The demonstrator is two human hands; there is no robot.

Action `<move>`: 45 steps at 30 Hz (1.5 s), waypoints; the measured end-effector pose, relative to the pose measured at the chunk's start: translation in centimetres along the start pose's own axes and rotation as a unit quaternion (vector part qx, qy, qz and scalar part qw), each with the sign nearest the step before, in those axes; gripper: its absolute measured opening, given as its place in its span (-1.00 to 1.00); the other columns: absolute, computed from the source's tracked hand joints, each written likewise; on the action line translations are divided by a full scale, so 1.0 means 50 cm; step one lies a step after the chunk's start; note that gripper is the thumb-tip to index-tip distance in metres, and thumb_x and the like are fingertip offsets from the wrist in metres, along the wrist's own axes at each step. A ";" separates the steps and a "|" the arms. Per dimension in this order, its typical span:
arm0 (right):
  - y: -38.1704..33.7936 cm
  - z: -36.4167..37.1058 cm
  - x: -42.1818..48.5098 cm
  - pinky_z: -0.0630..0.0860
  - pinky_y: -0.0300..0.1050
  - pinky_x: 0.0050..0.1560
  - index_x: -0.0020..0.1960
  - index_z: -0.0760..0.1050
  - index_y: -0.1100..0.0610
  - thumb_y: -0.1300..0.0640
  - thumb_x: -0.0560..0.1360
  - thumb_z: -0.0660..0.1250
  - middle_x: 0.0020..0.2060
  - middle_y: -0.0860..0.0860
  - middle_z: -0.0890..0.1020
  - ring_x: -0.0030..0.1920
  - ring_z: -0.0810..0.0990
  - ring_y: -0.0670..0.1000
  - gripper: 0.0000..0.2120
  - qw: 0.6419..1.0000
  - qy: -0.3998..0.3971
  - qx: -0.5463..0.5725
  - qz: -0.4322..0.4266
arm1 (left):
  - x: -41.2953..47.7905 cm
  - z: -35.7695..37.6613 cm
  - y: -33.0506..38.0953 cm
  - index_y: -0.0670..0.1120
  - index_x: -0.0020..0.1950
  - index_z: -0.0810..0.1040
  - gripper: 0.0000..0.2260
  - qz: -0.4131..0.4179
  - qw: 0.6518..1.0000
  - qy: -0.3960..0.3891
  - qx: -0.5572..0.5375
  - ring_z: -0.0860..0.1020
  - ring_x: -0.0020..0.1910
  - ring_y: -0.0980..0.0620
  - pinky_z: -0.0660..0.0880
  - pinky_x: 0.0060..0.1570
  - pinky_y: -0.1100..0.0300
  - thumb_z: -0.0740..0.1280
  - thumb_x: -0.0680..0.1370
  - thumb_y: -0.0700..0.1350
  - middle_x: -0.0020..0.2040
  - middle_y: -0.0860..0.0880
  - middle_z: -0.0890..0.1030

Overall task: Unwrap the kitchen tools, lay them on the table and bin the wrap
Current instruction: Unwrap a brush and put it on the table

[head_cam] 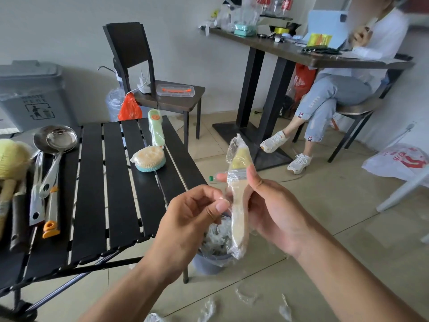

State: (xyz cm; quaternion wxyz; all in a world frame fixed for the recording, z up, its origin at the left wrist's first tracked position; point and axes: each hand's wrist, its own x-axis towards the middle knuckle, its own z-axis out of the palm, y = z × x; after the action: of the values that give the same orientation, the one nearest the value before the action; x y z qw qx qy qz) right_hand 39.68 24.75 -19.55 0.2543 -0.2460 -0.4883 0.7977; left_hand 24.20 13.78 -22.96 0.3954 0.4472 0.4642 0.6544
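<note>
The head view shows the right hand (269,205) holding a flat wooden-handled brush with pale yellow bristles (238,219) upright in the air. It is just off the near corner of the black slatted surface (120,182). The fingers (221,177) of this hand are curled round the brush where the handle meets the bristles.

The brush is sealed all over in clear plastic wrap (234,145), which bunches into a tail above the bristles. The left hand (192,212) pinches a bit of this film between thumb and forefinger at the side of the handle. Its other fingers are loosely curled.

Directly below stands a small grey bin (209,263) stuffed with crumpled film, and scraps of film (246,298) lie on the floor. On the surface are two bare steel ladles (58,140). A round yellow-and-teal scouring pad (148,159) and a pale green handled tool (156,129) lie there too, and both look wrapped.

The step in hand appears to be working an edge of the film loose. The next move likely calls for pulling that edge away from the handle while the right hand steadies and turns the brush.
</note>
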 end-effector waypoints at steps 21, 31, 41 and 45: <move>0.027 -0.059 0.002 0.53 0.19 0.19 0.24 0.64 0.30 -0.35 0.34 0.60 0.03 0.29 0.60 0.02 0.61 0.22 -0.21 0.991 0.112 -0.066 -0.040 | 0.012 0.046 -0.004 -0.24 0.06 0.46 -0.89 -0.072 0.995 0.008 0.071 0.62 -0.20 0.05 0.53 -0.20 0.21 0.21 0.76 -0.26 -0.17 -0.05 0.68; 0.036 -0.127 0.008 0.48 -0.08 -0.20 -0.22 0.63 -0.07 -0.60 0.17 0.51 -0.37 -0.07 0.53 -0.35 0.52 -0.05 -0.40 0.962 0.179 -0.204 -0.030 | 0.016 0.107 -0.029 0.04 -0.11 0.40 -0.73 -0.013 0.944 0.060 0.323 0.46 -0.38 0.17 0.43 -0.37 0.32 0.12 0.68 -0.27 -0.29 0.08 0.56; -0.009 -0.083 0.049 0.69 0.04 -0.02 0.02 0.70 0.04 -0.42 0.25 0.58 -0.26 -0.01 0.66 -0.17 0.72 0.06 -0.40 0.980 0.136 -0.143 -0.027 | 0.039 0.112 0.001 -0.04 0.00 0.44 -0.83 -0.014 0.947 0.182 0.263 0.65 -0.25 0.01 0.58 -0.24 0.07 0.17 0.77 -0.17 -0.23 -0.03 0.67; -0.014 -0.075 0.052 0.59 -0.11 -0.21 0.00 0.66 0.12 -0.37 0.33 0.57 -0.35 -0.06 0.60 -0.31 0.64 -0.03 -0.42 0.979 0.150 -0.137 -0.035 | 0.043 0.132 -0.030 -0.01 0.01 0.41 -0.80 0.025 0.932 0.218 0.288 0.46 -0.40 -0.06 0.42 -0.43 0.10 0.16 0.75 -0.26 -0.36 -0.05 0.56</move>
State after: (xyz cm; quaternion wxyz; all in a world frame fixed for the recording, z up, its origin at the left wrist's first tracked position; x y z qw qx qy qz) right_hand 40.25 29.19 -20.80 0.3165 -0.3776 -0.5576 0.6681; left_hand 30.03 17.83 -22.80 0.1225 0.3999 0.6963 0.5833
